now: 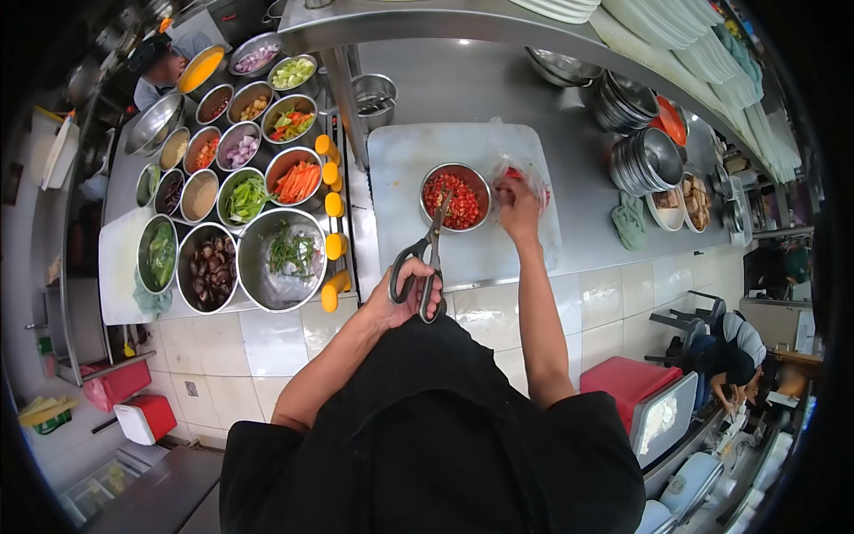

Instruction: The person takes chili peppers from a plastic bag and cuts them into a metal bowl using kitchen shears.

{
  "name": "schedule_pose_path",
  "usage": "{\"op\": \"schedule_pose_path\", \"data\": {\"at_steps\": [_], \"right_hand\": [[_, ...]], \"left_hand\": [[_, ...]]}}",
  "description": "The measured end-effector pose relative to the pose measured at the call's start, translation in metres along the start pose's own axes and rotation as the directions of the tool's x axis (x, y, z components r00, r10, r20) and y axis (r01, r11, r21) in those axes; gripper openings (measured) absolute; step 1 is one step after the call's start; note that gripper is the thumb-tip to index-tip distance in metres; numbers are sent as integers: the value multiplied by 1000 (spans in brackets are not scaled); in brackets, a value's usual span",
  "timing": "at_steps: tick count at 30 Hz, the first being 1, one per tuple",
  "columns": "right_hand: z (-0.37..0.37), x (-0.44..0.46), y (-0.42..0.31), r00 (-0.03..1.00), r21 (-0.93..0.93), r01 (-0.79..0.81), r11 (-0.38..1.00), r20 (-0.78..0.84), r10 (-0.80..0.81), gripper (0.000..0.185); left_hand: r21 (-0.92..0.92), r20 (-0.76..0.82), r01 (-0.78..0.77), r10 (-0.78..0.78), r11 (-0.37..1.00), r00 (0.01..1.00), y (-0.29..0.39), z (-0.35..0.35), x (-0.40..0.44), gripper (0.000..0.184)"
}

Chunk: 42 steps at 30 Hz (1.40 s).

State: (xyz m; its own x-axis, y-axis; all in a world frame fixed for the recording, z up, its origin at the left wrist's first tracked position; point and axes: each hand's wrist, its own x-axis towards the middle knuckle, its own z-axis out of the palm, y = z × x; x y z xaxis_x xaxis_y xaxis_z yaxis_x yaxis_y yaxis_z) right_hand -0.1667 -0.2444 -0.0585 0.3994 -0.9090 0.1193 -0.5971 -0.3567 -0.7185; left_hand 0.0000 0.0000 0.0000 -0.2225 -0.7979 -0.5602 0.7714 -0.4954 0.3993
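The left hand (407,294) curls round black-handled metal scissors (433,238) over chopped red chillies (452,201); the right hand (519,212) pinches a clear plastic bag (525,169).

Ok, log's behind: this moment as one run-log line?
left hand: holds scissors at bowl; contents: chopped red pieces; right hand: at clear bag

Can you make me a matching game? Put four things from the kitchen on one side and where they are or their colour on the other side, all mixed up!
Things
1. Scissors
2. Chopped red pieces
3. Cloth
4. Clear plastic bag

Places and colours
A. Green, near the stacked bowls
B. At the right hand
C. Held in the left hand
D. Heaped in the metal bowl on the cutting board

Right pairs: 1-C, 2-D, 3-A, 4-B
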Motion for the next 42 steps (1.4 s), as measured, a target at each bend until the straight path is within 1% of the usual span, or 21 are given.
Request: {"op": "schedule_pose_path", "data": {"at_steps": [1, 2, 3, 5, 8, 11, 14, 17, 20, 23, 26, 29, 32, 35, 38, 41, 42], "right_hand": [[-4, 4, -2, 989, -209, 93, 973, -94, -115, 23], [-7, 9, -5, 956, -415, 161, 895, -160, -246, 22], [-4, 24, -9, 945, -448, 144, 882, -201, -257, 22], [-17, 24, -10, 947, -561, 96, 822, -202, -249, 22], [-19, 42, 1, 986, -699, 15, 715, -107, -125, 23], [-29, 47, -4, 999, -734, 19, 679, -10, -39, 28], [-34, 52, 0, 983, -727, 185, 661, 136, -125, 28], [-38, 50, -3, 971, -698, 238, 676, 175, -161, 29], [-42, 54, -4, 945, -679, 321, 661, 278, -173, 30], [-45, 50, -13, 934, -664, 343, 664, 318, -165, 29], [-46, 51, -10, 915, -610, 387, 691, 345, -208, 26], [-50, 47, -19, 915, -587, 379, 715, 354, -194, 23], [-45, 46, -10, 914, -569, 386, 726, 340, -220, 21], [-41, 44, -11, 919, -543, 390, 743, 284, -274, 17], [-41, 39, -8, 917, -425, 397, 813, 145, -372, 14], [-42, 31, -15, 890, -261, 404, 877, -109, -443, 11], [-41, 27, -19, 891, -187, 376, 908, -196, -409, 11]], "left_hand": [[-6, 0, 0, 0, 1000, 1000, 1, 0, -1, 31], [-13, -1, -3, 3, 1000, 1000, 2, -1, -2, 31], [28, -9, -27, 27, 999, 1000, 12, -2, 0, 31], [15, -18, -20, 21, 1000, 1000, 0, 6, -4, 30], [13, -31, -22, 22, 1000, 999, 0, 6, -4, 30], [-15, -69, -48, 47, 999, 996, -2, 11, -6, 29], [-21, -66, -57, 55, 998, 996, -3, 13, -4, 27], [-18, -34, -52, 51, 998, 998, -3, 12, -2, 27], [-34, -72, -71, 68, 997, 995, -1, 17, -5, 27], [-34, -78, -64, 61, 997, 995, -2, 16, -5, 26], [-36, -78, -54, 51, 998, 996, -2, 16, -5, 26], [-34, -70, -64, 62, 997, 996, -1, 17, -5, 26], [-32, -86, -68, 65, 997, 994, -2, 18, -5, 25], [-6, -61, -40, 39, 999, 997, -2, 14, -4, 25], [-28, -65, -58, 56, 998, 996, -1, 17, -5, 24], [-26, -72, -36, 34, 999, 997, -2, 14, -3, 24], [-30, -76, -43, 41, 999, 996, -2, 15, -3, 24]]}}
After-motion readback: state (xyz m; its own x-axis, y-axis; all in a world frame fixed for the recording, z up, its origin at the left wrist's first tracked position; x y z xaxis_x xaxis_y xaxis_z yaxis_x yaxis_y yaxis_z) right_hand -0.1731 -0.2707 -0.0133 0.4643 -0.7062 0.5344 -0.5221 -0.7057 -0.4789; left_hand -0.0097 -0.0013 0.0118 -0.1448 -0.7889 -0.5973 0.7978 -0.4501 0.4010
